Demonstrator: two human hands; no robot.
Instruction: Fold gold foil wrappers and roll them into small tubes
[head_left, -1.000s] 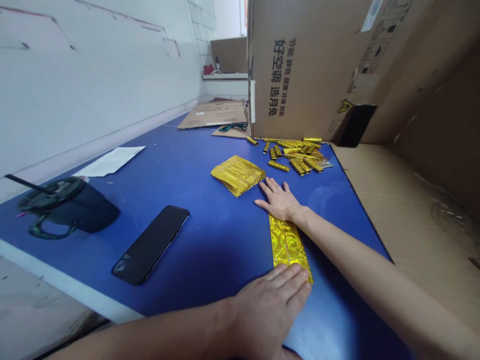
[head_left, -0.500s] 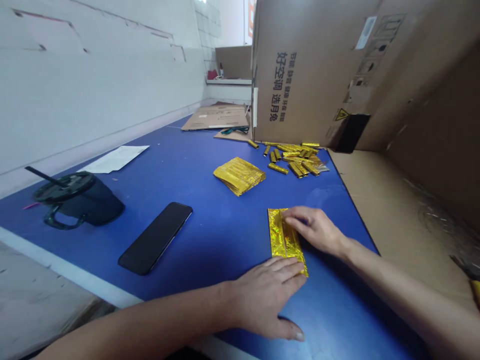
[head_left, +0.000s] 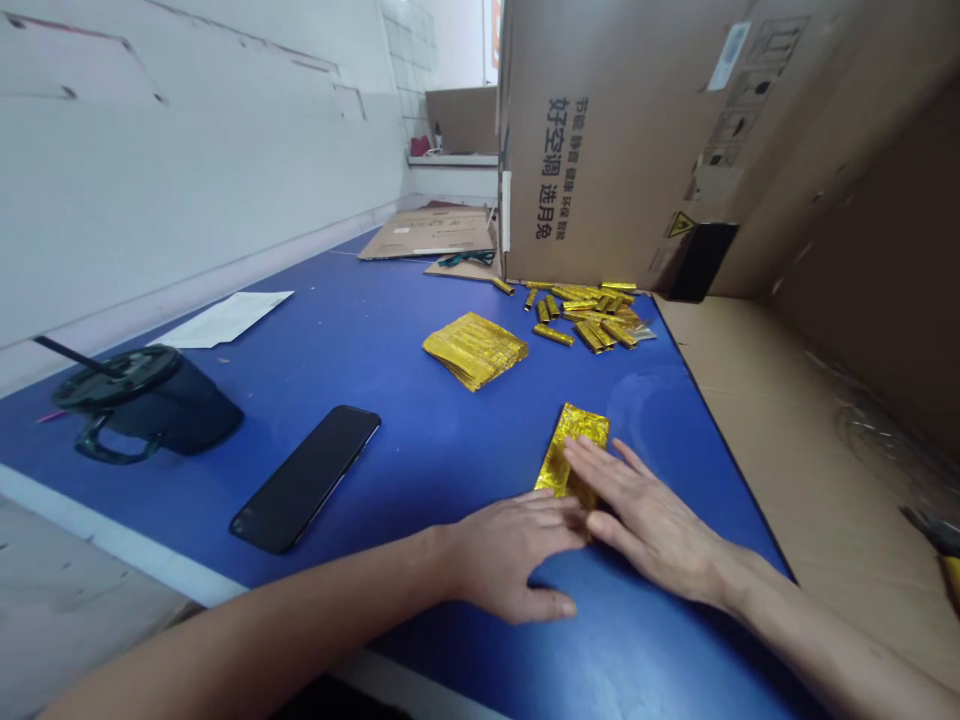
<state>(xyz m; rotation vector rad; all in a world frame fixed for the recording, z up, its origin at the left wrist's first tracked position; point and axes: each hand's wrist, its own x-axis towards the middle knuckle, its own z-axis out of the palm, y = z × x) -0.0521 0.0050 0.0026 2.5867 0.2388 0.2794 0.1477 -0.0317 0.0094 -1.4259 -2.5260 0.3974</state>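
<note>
A folded sheet of shiny gold foil paper (head_left: 555,455) lies on the blue tabletop (head_left: 442,450), its near part hidden under my fingers. My left hand (head_left: 517,555) rests flat at its near end, fingers stretched out and thumb apart. Across its right side lies my right hand (head_left: 637,510), with the fingers extended over the foil. Farther back sits a stack of flat gold foil sheets (head_left: 476,350). Beyond it, several rolled gold foil tubes (head_left: 596,335) are heaped in front of the large cardboard box.
To the left lie a black phone (head_left: 307,480), a dark lidded mug with a straw (head_left: 165,400) and a white paper (head_left: 229,320). A large cardboard box (head_left: 615,150) stands at the back right. Flattened cardboard (head_left: 427,235) lies at the far end.
My right hand's fingers have gone from bent at the foil's far part to stretched flat over it. The foil sheet now lies at a different angle, and my left hand has shifted slightly away from me.
</note>
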